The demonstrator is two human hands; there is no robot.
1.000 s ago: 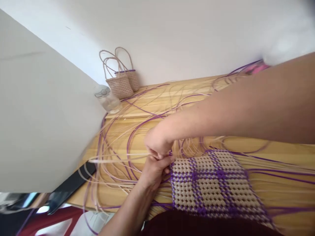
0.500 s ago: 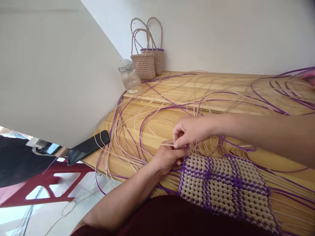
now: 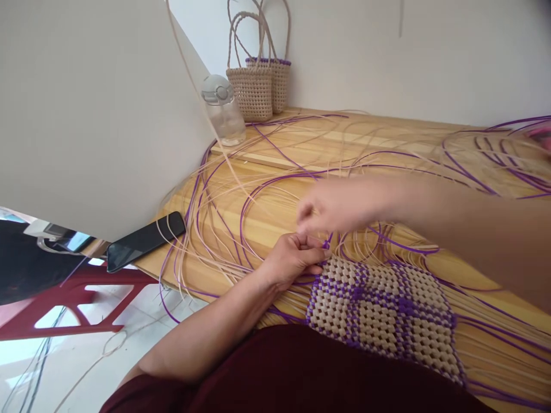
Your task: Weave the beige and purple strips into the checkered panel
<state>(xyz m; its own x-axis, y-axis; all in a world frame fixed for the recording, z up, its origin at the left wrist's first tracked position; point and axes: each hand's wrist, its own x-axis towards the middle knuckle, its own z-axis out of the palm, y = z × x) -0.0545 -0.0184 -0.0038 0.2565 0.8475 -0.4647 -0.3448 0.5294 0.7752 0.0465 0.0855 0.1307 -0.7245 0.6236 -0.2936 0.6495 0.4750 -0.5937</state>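
The clock I use is laid on the whole view, 12 at the top. At 8 o'clock, below the table level, there is 1 red frame (image 3: 90, 298) above the pale floor. At 9 o'clock, 1 black flat device (image 3: 146, 241) lies at the edge of the wooden table (image 3: 275, 215). At 11 o'clock stands 1 clear bottle (image 3: 230, 121) with a grey lid, and just beside it, near 12, stand 2 woven bags (image 3: 251, 94), the second partly behind the first. 1 pale strand (image 3: 206, 115) crosses in front of the bottle, sloping down towards the hands.

At 5 o'clock is the left hand (image 3: 297, 258), its thumb and bent fingers pinching the far left corner of 1 woven panel (image 3: 383, 321). The right hand (image 3: 329, 206), at 3 o'clock, is above and just beside it, fingers curled in; it is blurred, so I cannot tell if it pinches something. The panel lies on the table between 4 and 5 o'clock, cream with purple; 2 purple bands run from its far edge towards the body. Loose strands surround it, too many to count. Between 2 and 3 o'clock is 1 pink thing (image 3: 542, 137).
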